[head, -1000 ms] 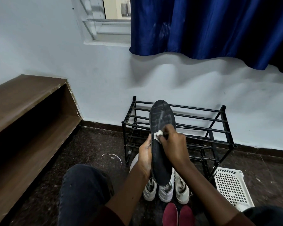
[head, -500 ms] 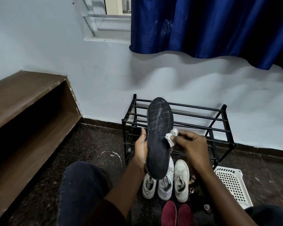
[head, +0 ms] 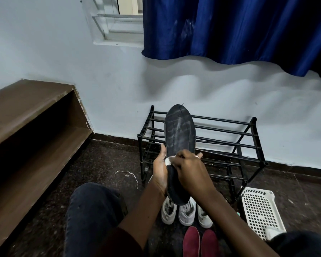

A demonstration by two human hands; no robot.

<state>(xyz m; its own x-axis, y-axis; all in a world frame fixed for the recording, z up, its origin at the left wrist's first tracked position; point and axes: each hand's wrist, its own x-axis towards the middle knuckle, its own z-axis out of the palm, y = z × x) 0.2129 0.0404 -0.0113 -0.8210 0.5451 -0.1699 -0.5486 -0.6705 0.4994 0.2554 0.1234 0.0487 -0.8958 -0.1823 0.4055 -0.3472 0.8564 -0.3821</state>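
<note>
The shoe rack (head: 248, 145) stands on the floor (head: 100, 164) against the wall (head: 119, 89), with the shelf unit (head: 32, 115) to its left, the basket (head: 259, 210) at its right front, the sneakers (head: 186, 214) before it, and above these the shoe (head: 180, 134) in the left hand (head: 160, 171), with the cloth (head: 168, 161) in the right hand (head: 189, 169) on its sole.

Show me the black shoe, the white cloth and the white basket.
black shoe (head: 180, 134), head view, front of its sole.
white cloth (head: 168, 161), head view, the visible corner.
white basket (head: 258, 210), head view, its perforated wall.
</note>
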